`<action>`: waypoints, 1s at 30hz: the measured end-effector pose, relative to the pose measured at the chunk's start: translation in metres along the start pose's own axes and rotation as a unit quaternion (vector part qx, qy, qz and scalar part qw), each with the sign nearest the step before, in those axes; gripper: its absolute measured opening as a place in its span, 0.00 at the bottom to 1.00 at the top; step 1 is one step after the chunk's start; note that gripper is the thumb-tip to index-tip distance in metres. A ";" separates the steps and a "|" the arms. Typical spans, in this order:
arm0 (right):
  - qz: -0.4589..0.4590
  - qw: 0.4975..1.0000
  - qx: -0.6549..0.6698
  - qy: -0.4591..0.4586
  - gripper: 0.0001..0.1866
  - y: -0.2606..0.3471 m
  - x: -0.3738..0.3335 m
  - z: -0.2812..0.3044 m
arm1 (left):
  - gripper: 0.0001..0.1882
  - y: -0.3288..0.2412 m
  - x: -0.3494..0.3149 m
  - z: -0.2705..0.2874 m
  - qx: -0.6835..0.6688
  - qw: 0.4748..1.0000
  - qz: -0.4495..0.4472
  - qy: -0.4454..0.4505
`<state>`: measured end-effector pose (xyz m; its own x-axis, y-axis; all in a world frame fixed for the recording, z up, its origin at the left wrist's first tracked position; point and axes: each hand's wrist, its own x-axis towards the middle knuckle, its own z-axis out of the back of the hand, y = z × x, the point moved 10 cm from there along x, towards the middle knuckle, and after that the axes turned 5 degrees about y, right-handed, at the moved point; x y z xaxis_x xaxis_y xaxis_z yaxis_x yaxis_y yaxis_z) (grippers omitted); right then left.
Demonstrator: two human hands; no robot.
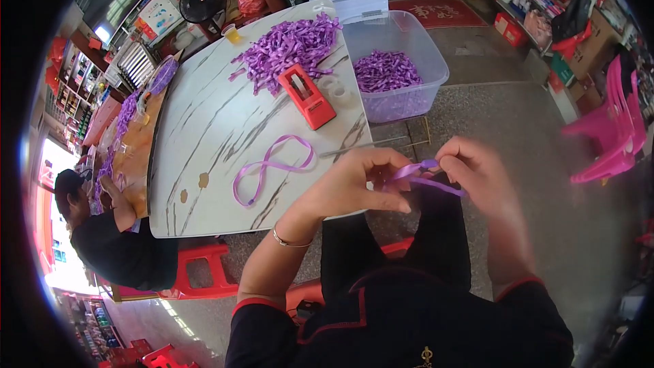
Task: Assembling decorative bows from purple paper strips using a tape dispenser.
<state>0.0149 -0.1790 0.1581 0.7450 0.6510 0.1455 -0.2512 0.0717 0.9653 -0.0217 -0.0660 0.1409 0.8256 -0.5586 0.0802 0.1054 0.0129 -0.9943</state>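
Just off the table's near right edge, above my lap, both hands work on a purple lanyard (pixel 407 171), a ribbon strap with a small darker purple clip (pixel 428 163). My left hand (pixel 354 178) is closed on the strap, thumb pointing right; its fingers partly hide the ribbon. Thumb and fingers of my right hand (pixel 477 172) pinch the lanyard beside the clip. Another purple lanyard (pixel 264 163) lies on the marbled table (pixel 197 109), twisted into a figure eight, left of my left hand. A thin metal rod (pixel 368 144) sticks out past the table edge behind my left hand.
A red tape dispenser (pixel 315 110) and a big heap of purple straps (pixel 289 48) occupy the table, with a yellow cup (pixel 231 33) behind. A clear plastic bin (pixel 441 71) of purple straps stands right. Another person (pixel 116 238) sits left; pink chairs (pixel 616 123) stand right.
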 end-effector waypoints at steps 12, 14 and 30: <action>-0.085 0.992 0.002 0.095 0.04 -0.029 0.003 -0.013 | 0.09 0.015 0.005 -0.006 -0.008 0.999 0.012 -0.047; -0.074 0.995 0.014 0.060 0.05 -0.031 0.004 -0.008 | 0.08 0.023 0.009 -0.007 -0.035 0.998 0.032 -0.051; -0.057 0.994 0.096 0.000 0.11 -0.072 -0.030 -0.060 | 0.07 0.043 0.019 0.016 -0.235 0.949 0.011 -0.212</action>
<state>-0.0268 -0.1587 0.0712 0.7616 0.6473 0.0325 -0.0423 -0.0004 0.9991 0.0072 -0.0624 0.1010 0.9839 -0.1777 -0.0182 -0.0901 -0.4057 -0.9095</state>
